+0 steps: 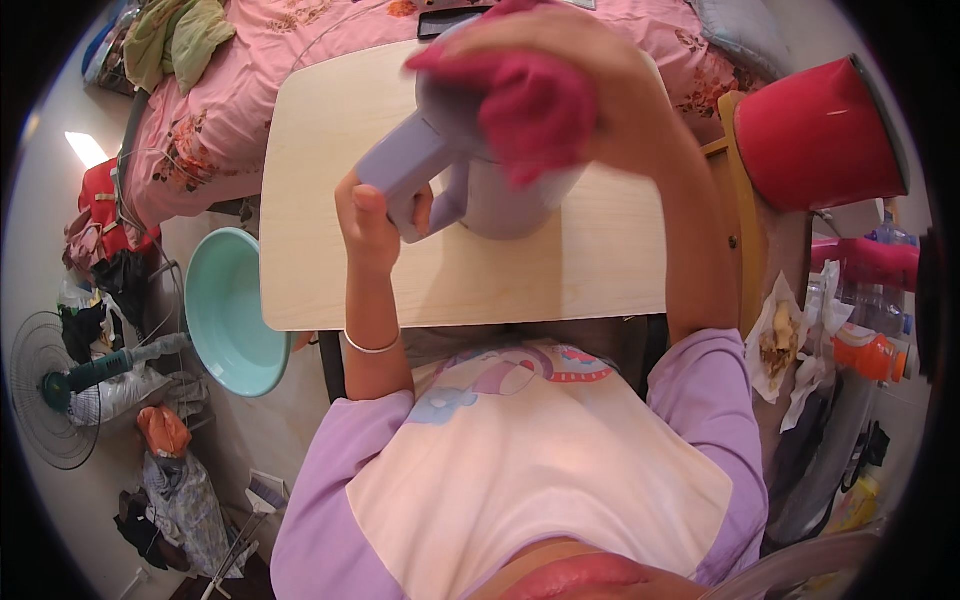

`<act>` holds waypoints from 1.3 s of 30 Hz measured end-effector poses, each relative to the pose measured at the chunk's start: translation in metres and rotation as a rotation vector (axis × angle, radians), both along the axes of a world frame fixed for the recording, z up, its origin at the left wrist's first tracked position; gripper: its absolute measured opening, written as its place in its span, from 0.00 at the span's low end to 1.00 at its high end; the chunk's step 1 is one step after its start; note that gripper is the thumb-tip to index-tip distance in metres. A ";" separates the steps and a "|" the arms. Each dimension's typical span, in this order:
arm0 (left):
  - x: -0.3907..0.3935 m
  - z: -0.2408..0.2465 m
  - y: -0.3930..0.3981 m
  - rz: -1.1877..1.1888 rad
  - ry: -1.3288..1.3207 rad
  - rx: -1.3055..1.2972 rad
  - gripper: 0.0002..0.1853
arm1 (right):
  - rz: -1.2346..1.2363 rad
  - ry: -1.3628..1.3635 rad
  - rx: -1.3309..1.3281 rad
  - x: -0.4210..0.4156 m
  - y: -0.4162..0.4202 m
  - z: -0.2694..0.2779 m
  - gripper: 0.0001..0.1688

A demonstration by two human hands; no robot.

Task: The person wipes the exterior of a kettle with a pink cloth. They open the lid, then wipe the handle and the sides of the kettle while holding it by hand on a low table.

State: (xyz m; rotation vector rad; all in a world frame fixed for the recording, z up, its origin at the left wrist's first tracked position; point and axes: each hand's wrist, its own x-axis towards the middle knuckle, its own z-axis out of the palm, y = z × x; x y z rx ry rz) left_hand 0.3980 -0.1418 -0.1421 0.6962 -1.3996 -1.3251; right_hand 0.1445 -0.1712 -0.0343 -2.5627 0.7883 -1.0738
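Observation:
A pale lilac kettle or jug [510, 206] is held over a light wooden tabletop [322, 255]. Around its handle [401, 161] my left hand [371, 217] is closed, with the thumb on the near side. My right hand [622, 97], blurred, grips a crimson cloth [536, 112] against the upper part of the vessel. The cloth and hand hide most of its top, so I cannot tell whether a lid is on. A dark phone-like object [450, 22] lies past the far edge of the tabletop.
A bed with pink floral bedding [225, 97] lies beyond the table. To the left are a turquoise basin [236, 315] and a fan [56, 390]. On the right are a red bucket [817, 139], food on paper [780, 337] and an orange drink bottle [866, 352].

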 end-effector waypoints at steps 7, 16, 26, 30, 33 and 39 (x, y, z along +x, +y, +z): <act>-0.012 -0.015 -0.007 0.338 0.153 0.028 0.49 | -0.288 -0.020 -0.706 0.056 0.042 -0.032 0.15; 0.010 -0.001 -0.014 -0.054 -0.078 0.000 0.53 | -0.342 -0.263 -0.607 0.013 0.026 -0.042 0.19; 0.007 0.003 -0.012 -0.048 -0.079 0.011 0.48 | -0.435 -0.368 -0.529 0.012 0.023 -0.045 0.19; 0.007 -0.001 -0.014 -0.064 0.008 0.032 0.50 | -0.553 -0.302 -0.515 0.029 0.038 -0.041 0.15; 0.001 -0.013 -0.010 0.139 0.069 0.073 0.49 | -0.463 -0.062 -0.586 0.065 0.060 -0.037 0.10; 0.013 -0.004 -0.019 -0.122 -0.032 0.055 0.48 | -0.582 -0.213 -0.468 0.042 0.040 -0.035 0.22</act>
